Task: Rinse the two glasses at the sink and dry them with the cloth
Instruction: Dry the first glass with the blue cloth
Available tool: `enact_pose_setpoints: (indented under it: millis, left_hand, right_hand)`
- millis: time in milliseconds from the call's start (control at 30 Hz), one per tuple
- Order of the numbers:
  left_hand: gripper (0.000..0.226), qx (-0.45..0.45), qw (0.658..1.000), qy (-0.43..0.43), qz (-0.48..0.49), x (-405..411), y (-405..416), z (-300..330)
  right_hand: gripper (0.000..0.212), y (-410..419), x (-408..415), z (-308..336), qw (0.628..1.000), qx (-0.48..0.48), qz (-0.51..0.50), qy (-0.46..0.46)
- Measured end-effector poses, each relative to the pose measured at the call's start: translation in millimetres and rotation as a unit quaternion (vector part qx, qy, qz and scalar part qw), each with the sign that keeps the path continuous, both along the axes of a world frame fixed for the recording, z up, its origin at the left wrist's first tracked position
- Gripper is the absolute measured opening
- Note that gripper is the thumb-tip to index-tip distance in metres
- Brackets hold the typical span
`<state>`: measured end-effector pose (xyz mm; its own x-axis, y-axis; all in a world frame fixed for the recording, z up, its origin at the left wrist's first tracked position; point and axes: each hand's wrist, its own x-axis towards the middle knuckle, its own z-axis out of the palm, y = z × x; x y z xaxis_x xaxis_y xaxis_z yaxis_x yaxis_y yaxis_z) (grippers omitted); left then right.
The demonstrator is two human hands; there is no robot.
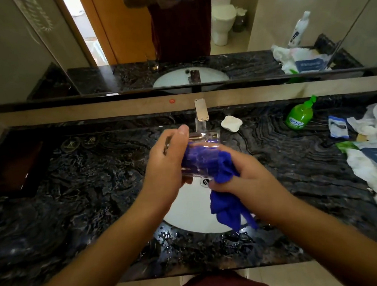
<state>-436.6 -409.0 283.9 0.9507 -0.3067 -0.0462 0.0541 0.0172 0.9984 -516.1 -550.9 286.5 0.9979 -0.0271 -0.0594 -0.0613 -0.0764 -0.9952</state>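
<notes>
Drying stage over the sink (pixel 188 218). The left hand (pixel 166 164) is gripping a clear glass (pixel 202 153) tilted on its side, thumb up over the base end and fingers curled beneath, while the right hand (pixel 241 183) is pinching the blue cloth (pixel 224 185), part of which is showing stuffed inside the glass and the remainder hanging below the right hand above the basin. The tap (pixel 201 110) is standing just beyond the left thumb, close behind the glass. A second glass cannot be made out on the countertop (pixel 85 183) itself. Likely hazards: the wet glass may be slipping under the twisting load, dropping into the basin, or knocking the tap; water pooled nearest the wrists may be re-wetting the dangling cloth.
</notes>
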Motion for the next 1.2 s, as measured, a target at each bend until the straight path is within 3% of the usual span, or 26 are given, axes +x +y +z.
enact_pose_setpoints:
  millis: [100,200,300,400,433,533,600,667,700,733,767,800,833,900,967,1067,1200]
  left_hand:
    - [0.024,-0.066,0.976,-0.205,0.026,0,3,-15]
    - [0.044,-0.086,0.928,-0.362,-0.001,9,10,-32]
    - [0.053,-0.096,0.940,-0.325,-0.039,8,11,-27]
    - [0.043,-0.109,0.984,-0.140,-0.019,0,7,-12]
    - [0.039,-0.105,0.990,-0.088,-0.018,0,7,-8]
    - [0.043,-0.093,0.994,-0.012,-0.064,0,8,0]
    - [0.047,-0.061,0.994,-0.042,-0.076,-8,8,1]
    - [0.043,-0.047,0.992,-0.090,-0.080,-16,8,1]
    - [0.041,-0.039,0.988,-0.118,-0.089,-17,9,1]
    - [0.040,-0.023,0.982,-0.159,-0.103,-17,11,1]
    - [0.041,0.001,0.970,-0.214,-0.118,-16,13,-1]
    - [0.045,0.027,0.950,-0.282,-0.132,-14,15,-4]
    - [0.052,0.050,0.923,-0.354,-0.143,-10,17,-7]
    - [0.062,0.085,0.866,-0.467,-0.154,-1,19,-14]
    - [0.068,0.101,0.838,-0.514,-0.154,5,19,-16]
    - [0.067,0.069,0.865,-0.468,-0.166,11,19,-17]
    - [0.060,0.042,0.918,-0.353,-0.179,11,21,-13]
  right_hand:
    - [0.041,6,1,12,0.986,0.155,-0.029,0.047]
    - [0.035,10,0,28,0.963,0.255,-0.017,0.081]
    - [0.022,-2,2,40,0.955,0.291,0.016,0.062]
    - [0.038,-15,3,46,0.937,0.318,0.145,0.008]
    - [0.044,-19,2,43,0.946,0.277,0.169,-0.005]
    - [0.048,-17,-2,37,0.995,-0.028,0.082,-0.046]
    - [0.044,-19,-4,26,0.977,-0.194,0.028,-0.086]
    - [0.046,-21,-9,26,0.968,-0.237,0.005,-0.085]
    - [0.050,-29,-11,25,0.969,-0.241,0.048,-0.031]
    - [0.105,-30,-14,37,0.967,-0.249,0.055,0.028]
    - [0.089,-35,-16,31,0.961,-0.253,0.098,0.053]
    - [0.011,-32,-17,38,0.978,-0.177,0.088,0.062]
    - [0.009,-37,-15,38,0.990,-0.088,0.094,0.056]
    - [0.028,-42,-12,27,0.985,0.075,0.134,0.084]
    - [0.020,-40,-15,31,0.968,0.168,0.162,0.096]
    - [0.051,-43,-12,19,0.933,0.286,0.212,0.063]
    - [0.087,-43,-6,2,0.859,0.435,0.270,0.026]
